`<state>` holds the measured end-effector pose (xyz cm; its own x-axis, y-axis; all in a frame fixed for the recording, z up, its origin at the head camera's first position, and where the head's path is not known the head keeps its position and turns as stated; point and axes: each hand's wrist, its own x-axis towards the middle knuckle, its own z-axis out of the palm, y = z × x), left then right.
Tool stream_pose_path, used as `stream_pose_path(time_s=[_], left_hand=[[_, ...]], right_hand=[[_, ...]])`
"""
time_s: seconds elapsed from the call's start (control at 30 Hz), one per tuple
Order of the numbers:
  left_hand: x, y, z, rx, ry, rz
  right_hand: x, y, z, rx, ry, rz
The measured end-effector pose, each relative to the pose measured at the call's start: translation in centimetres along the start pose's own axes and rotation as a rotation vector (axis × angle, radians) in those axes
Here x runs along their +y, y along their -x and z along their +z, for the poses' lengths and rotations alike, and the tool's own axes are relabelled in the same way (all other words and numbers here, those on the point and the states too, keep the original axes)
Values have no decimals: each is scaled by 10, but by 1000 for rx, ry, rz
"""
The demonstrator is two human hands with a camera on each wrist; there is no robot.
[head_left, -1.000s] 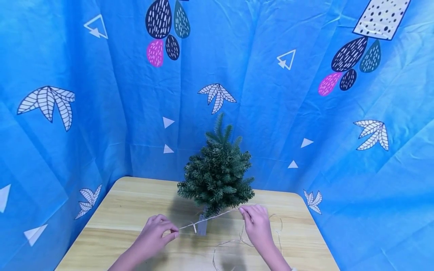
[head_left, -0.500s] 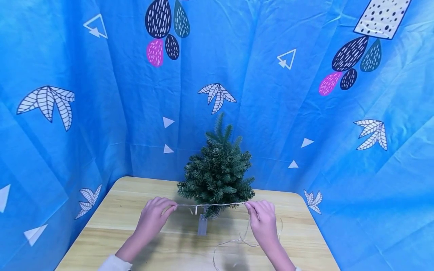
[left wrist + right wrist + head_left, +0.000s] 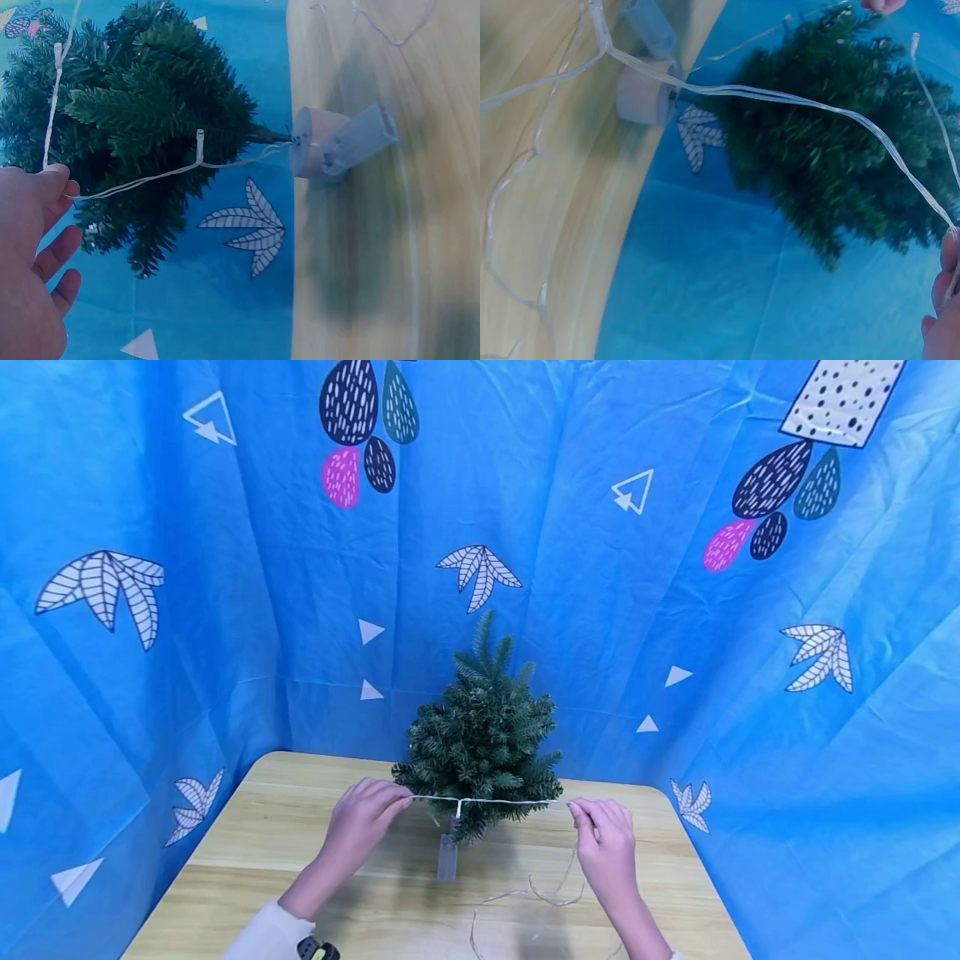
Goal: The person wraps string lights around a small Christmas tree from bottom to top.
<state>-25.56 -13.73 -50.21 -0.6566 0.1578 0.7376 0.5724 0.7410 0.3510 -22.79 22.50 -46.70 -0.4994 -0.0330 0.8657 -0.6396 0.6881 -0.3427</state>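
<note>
Head view: the left hand (image 3: 363, 817) and right hand (image 3: 606, 839) each pinch the string of lights (image 3: 510, 801), set apart seemingly to keep that stretch taut across the front of the upright tree (image 3: 483, 735); the string's slack trails onto the table (image 3: 255, 827).

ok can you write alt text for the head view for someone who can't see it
A person's left hand and right hand hold a thin light string nearly straight between them, across the lower front of a small green tree. More string lies loosely looped on the wooden table, and blue patterned cloth hangs behind.
</note>
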Motion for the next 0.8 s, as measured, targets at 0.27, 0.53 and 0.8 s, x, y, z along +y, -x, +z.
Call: stream_pose_path(time_s=[0.27,0.53,0.8], left_hand=[[12,-11,1,-27,20,50],[16,-14,1,-46,37,124],[18,-14,4,-93,-20,132]], right_hand=[[20,9,-4,8,29,24],[35,15,-7,-4,39,44],[38,15,-8,18,66,6]])
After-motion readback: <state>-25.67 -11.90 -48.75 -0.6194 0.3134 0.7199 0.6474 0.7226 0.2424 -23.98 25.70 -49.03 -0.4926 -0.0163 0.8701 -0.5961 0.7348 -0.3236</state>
